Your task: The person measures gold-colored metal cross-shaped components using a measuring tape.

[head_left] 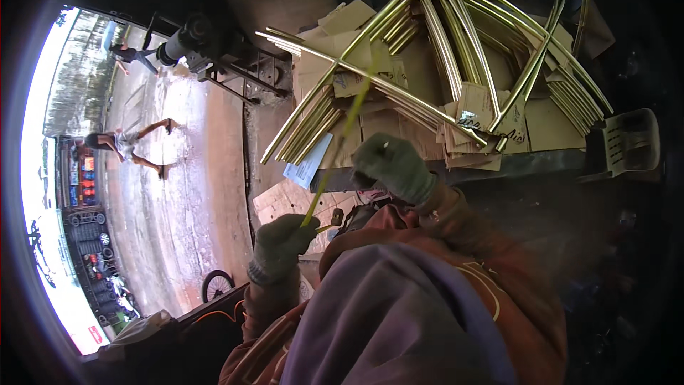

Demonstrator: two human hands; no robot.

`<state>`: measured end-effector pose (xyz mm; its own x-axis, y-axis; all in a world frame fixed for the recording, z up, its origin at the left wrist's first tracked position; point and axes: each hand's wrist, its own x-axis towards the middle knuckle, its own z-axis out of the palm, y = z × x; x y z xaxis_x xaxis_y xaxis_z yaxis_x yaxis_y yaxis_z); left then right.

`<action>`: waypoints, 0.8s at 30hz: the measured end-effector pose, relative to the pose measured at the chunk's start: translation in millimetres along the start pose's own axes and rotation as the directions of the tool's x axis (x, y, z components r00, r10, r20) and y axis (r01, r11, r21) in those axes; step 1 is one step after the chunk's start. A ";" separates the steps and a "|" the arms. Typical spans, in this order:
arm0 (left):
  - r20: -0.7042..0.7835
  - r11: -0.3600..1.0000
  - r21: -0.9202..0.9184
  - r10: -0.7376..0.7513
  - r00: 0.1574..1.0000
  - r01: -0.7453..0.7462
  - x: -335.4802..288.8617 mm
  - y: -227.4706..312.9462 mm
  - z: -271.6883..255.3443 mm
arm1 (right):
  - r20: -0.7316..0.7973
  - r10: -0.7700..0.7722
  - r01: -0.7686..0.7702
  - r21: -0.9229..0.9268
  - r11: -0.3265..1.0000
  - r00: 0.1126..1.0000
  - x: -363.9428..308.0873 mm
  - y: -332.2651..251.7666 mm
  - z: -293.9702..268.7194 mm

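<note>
My left hand [279, 246], in a grey-green knit glove, is closed round a long thin yellow strip [347, 130]. The strip rises from the fist toward the metal tubes, and its far end is blurred. A short yellow piece also shows beside this fist, near a small dark object [337, 217]. My right hand [396, 168], gloved alike, is curled closed in front of my chest at the bench's near edge. Something dark shows below its fingers; whether it is held I cannot tell. Ahead lie curved, shiny gold-coloured tubes [406, 96], stacked crosswise on cardboard [552, 125].
A pale plastic chair [630, 144] stands at the right. A white-blue sheet [308, 162] hangs at the bench's left edge. Dark machinery on a metal frame [231, 71] stands far left. Outside, a person [128, 144] walks on wet paving, another beyond. A bicycle wheel [217, 285] shows lower left.
</note>
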<state>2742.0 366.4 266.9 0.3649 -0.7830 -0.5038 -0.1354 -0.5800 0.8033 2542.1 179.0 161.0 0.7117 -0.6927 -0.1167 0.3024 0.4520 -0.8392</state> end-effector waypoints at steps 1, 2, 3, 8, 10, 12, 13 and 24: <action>-0.019 1.000 0.024 0.019 1.000 -0.018 -4.0 4.6 8.2 | 0.078 -0.033 0.036 -0.034 0.999 0.996 -5.3 2.9 -1.1; -0.036 0.998 0.047 0.038 0.999 -0.036 -7.2 11.9 15.2 | 0.139 0.008 0.010 -0.126 0.992 0.990 -11.5 5.9 1.0; -0.054 0.995 0.072 0.066 0.996 -0.062 -8.9 22.3 21.3 | 0.197 0.047 -0.002 -0.222 0.975 0.979 -15.7 3.0 6.5; -0.076 0.989 0.014 0.147 0.986 -0.146 -17.8 51.7 37.9 | 0.473 -0.045 0.388 -0.661 0.642 0.880 -33.7 -3.8 18.8; -0.062 0.980 -0.001 0.200 0.978 -0.201 -19.6 59.5 39.3 | 0.467 0.058 0.322 -0.688 0.651 0.882 -38.6 0.3 22.3; -0.100 0.961 -0.098 0.247 0.964 -0.257 -16.0 62.0 39.8 | 0.478 0.119 0.282 -0.681 0.676 0.870 -40.7 4.1 22.2; -0.121 0.946 -0.147 0.272 0.955 -0.288 -12.9 61.5 39.8 | 0.453 0.082 0.292 -0.691 0.661 0.888 -43.8 4.6 21.0; -0.278 0.698 -0.316 0.580 0.766 -0.643 61.7 67.5 24.9 | 0.246 0.097 0.111 -0.709 0.696 0.964 -14.1 21.8 26.9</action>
<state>2732.5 273.3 282.2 0.4567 -0.8735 0.1684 -0.0380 0.1700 0.9847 2555.7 213.8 158.7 0.8715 -0.4862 -0.0635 -0.1606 -0.1607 -0.9739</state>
